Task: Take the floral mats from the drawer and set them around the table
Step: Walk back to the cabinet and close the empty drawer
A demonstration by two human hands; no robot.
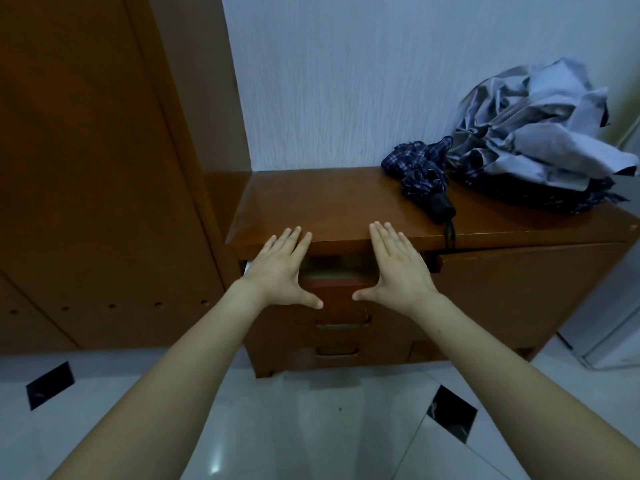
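A low brown wooden cabinet [329, 202] stands against the white wall. Its top drawer [337, 289] is pulled out a little, leaving a narrow gap under the cabinet top. Something pale and flat shows dimly in that gap; I cannot tell whether it is the floral mats. My left hand [280, 271] and my right hand [398, 268] lie flat over the drawer's top edge, fingers spread and pointing at the cabinet top, thumbs toward each other on the drawer front. Neither hand holds anything.
A folded dark plaid umbrella [422, 174] and a crumpled grey umbrella [533, 143] lie on the right of the cabinet top. Two lower drawers [337, 351] are closed. A tall wooden wardrobe [97, 168] stands at left. The floor [311, 427] has glossy white tiles.
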